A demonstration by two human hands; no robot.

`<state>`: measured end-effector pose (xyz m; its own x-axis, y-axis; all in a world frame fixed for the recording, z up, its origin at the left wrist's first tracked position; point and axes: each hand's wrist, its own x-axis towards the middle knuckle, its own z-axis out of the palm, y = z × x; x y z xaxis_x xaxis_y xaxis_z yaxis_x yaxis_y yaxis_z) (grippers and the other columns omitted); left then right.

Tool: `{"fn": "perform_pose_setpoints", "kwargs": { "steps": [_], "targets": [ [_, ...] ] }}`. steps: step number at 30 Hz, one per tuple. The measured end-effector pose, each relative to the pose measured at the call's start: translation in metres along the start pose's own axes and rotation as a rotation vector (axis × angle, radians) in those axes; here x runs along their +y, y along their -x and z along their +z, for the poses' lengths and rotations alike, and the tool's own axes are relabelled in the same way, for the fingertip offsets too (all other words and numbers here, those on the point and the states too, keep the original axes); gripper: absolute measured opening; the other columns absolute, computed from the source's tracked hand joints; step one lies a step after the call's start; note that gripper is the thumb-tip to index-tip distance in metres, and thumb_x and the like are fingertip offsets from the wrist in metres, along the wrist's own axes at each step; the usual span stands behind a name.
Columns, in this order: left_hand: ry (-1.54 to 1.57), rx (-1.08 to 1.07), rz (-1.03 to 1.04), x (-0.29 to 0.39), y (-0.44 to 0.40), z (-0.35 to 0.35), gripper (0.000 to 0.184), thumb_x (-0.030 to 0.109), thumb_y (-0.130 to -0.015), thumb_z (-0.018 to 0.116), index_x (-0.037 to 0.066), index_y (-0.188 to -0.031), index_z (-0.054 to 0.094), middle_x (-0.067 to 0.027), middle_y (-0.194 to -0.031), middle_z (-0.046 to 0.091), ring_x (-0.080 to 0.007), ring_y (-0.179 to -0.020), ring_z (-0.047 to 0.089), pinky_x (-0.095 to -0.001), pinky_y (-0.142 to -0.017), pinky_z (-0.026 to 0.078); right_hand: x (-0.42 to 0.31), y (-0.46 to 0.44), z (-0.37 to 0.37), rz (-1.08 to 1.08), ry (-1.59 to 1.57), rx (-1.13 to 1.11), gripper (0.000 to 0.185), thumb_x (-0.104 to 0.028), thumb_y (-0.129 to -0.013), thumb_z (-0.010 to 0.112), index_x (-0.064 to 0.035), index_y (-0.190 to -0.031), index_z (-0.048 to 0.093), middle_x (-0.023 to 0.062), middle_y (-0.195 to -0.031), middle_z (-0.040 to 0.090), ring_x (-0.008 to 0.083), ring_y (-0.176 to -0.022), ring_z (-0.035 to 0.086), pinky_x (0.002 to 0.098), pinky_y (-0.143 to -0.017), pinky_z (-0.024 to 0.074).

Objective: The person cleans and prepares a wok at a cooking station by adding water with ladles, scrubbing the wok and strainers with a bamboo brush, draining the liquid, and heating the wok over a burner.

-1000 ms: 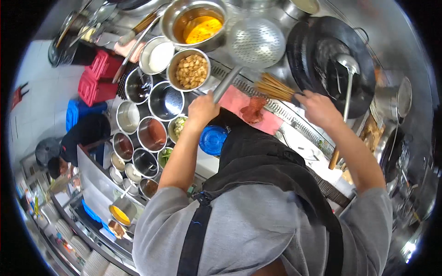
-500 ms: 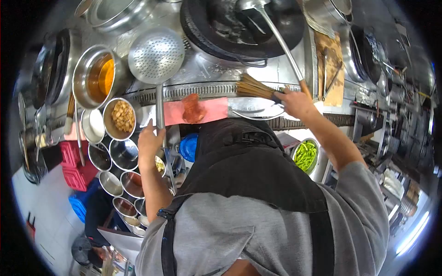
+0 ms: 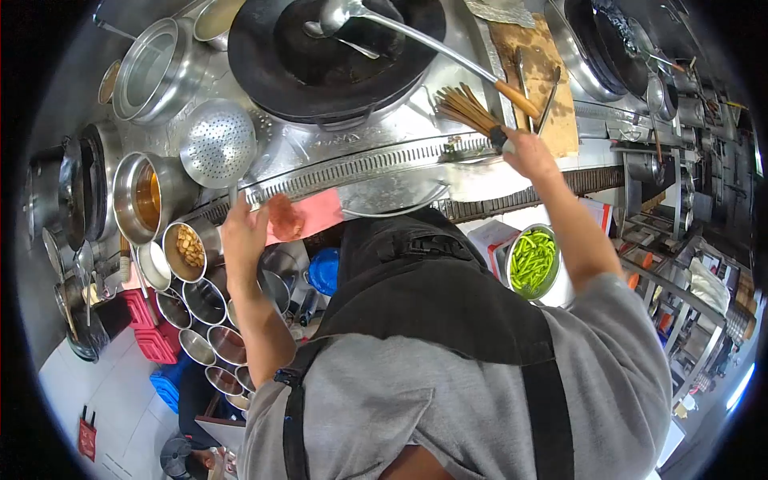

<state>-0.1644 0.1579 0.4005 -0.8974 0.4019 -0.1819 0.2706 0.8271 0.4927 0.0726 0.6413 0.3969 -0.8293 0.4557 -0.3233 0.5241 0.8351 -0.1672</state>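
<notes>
My right hand (image 3: 530, 154) is closed around the dark-banded butt of a bamboo wok brush (image 3: 468, 110), its bristles pointing left above the slotted drain. Over the handle of a perforated skimmer (image 3: 218, 144), my left hand (image 3: 242, 236) has its fingers curled, with the thumb on the right. Beside that thumb, a reddish lump (image 3: 285, 218) lies on a pink cloth (image 3: 324, 210). A large black wok (image 3: 264, 88) sits at the back, and a ladle (image 3: 416, 36) rests across it, its wooden handle end near the brush.
Left stand a steel pot of orange liquid (image 3: 146, 196), a bowl of browned chunks (image 3: 188, 244) and several small steel containers (image 3: 204, 302). Green chopped vegetables fill a bowl (image 3: 532, 264) on the right. A stained board (image 3: 560, 104) bears metal tools. Another wok (image 3: 616, 48) stands far right.
My view has turned, shifting the stove leftward in the picture. My left hand has moved forward onto the skimmer's handle. My right hand still holds the wok brush.
</notes>
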Motion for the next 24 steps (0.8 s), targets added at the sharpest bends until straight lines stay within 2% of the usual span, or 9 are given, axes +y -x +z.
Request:
{"fn": "perform_pose_setpoints", "kwargs": {
  "steps": [4,6,8,11,14,16,18,20,24],
  "targets": [
    [0.215,-0.059,-0.053,0.071,0.011,0.046,0.052,0.019,-0.082,0.069,-0.006,-0.125,0.056,-0.0202,-0.093,0.068,-0.0306,-0.084,0.068,-0.0392,-0.078,0.052,0.024,0.025,0.010,-0.020,-0.025,-0.152,0.059,-0.014,-0.070,0.069,-0.0084,-0.128,0.057,0.0229,-0.101,0.066,0.0397,-0.098,0.062,0.0445,-0.090,0.0495],
    [0.084,-0.024,0.212,0.109,0.017,0.070,0.049,0.019,-0.082,0.070,-0.007,-0.122,0.057,-0.0223,-0.097,0.067,-0.0325,-0.089,0.067,-0.0387,-0.082,0.051,0.038,0.033,-0.010,-0.032,-0.105,-0.188,0.058,-0.014,-0.071,0.069,-0.0084,-0.127,0.057,0.0228,-0.102,0.066,0.0399,-0.099,0.062,0.0443,-0.089,0.0493],
    [0.151,-0.009,0.251,0.143,0.023,0.092,0.048,0.019,-0.082,0.069,-0.006,-0.122,0.058,-0.0233,-0.101,0.066,-0.0345,-0.093,0.065,-0.0396,-0.085,0.050,0.059,0.033,-0.014,-0.046,-0.179,-0.216,0.056,-0.014,-0.072,0.068,-0.0083,-0.127,0.058,0.0227,-0.102,0.066,0.0401,-0.099,0.062,0.0442,-0.089,0.0492],
    [0.212,0.049,0.371,0.207,0.016,0.103,0.046,0.018,-0.082,0.069,-0.004,-0.121,0.059,-0.0232,-0.105,0.066,-0.0363,-0.097,0.064,-0.0407,-0.088,0.049,0.085,0.025,-0.002,-0.110,-0.212,0.108,0.051,-0.015,-0.075,0.067,-0.0036,-0.124,0.058,0.0236,-0.109,0.064,0.0407,-0.098,0.062,0.0447,-0.088,0.0496],
    [0.197,0.162,0.572,0.268,-0.016,0.115,0.048,0.014,-0.079,0.070,0.000,-0.123,0.058,-0.0231,-0.114,0.063,-0.0369,-0.106,0.061,-0.0413,-0.093,0.047,0.090,0.020,0.005,0.004,-0.070,-0.155,0.049,-0.015,-0.076,0.066,-0.0020,-0.122,0.059,0.0254,-0.107,0.063,0.0406,-0.098,0.061,0.0459,-0.087,0.0496],
    [0.085,0.239,0.691,0.305,-0.039,0.134,0.055,0.010,-0.077,0.068,0.002,-0.130,0.053,-0.0229,-0.125,0.056,-0.0389,-0.115,0.055,-0.0410,-0.097,0.045,0.103,0.034,0.018,-0.139,-0.169,-0.082,0.052,-0.014,-0.073,0.065,-0.0067,-0.123,0.059,0.0239,-0.105,0.064,0.0395,-0.101,0.061,0.0456,-0.092,0.0482],
    [0.091,0.121,0.730,0.345,-0.054,0.151,0.061,0.009,-0.077,0.065,0.005,-0.135,0.047,-0.0211,-0.135,0.049,-0.0394,-0.126,0.045,-0.0444,-0.105,0.039,0.106,0.039,0.022,-0.136,-0.370,-0.109,0.050,-0.016,-0.071,0.067,-0.0046,-0.120,0.062,0.0232,-0.111,0.064,0.0381,-0.106,0.060,0.0423,-0.095,0.0471],
    [-0.172,0.112,0.783,0.373,-0.062,0.183,0.059,0.008,-0.077,0.061,0.006,-0.135,0.048,-0.0197,-0.139,0.045,-0.0398,-0.131,0.039,-0.0536,-0.109,0.030,0.100,0.047,0.024,-0.022,-0.519,-0.102,0.051,-0.018,-0.071,0.068,-0.0029,-0.119,0.062,0.0241,-0.111,0.064,0.0385,-0.107,0.060,0.0415,-0.095,0.0471],
    [-0.239,0.100,0.845,0.379,-0.093,0.224,0.051,0.004,-0.077,0.055,0.007,-0.127,0.053,-0.0146,-0.127,0.053,-0.0340,-0.128,0.042,-0.0639,-0.106,0.026,0.098,0.073,0.018,0.088,-0.632,-0.001,0.052,-0.020,-0.073,0.069,-0.0024,-0.121,0.061,0.0242,-0.113,0.064,0.0376,-0.108,0.061,0.0394,-0.095,0.0473]
  ]
}}
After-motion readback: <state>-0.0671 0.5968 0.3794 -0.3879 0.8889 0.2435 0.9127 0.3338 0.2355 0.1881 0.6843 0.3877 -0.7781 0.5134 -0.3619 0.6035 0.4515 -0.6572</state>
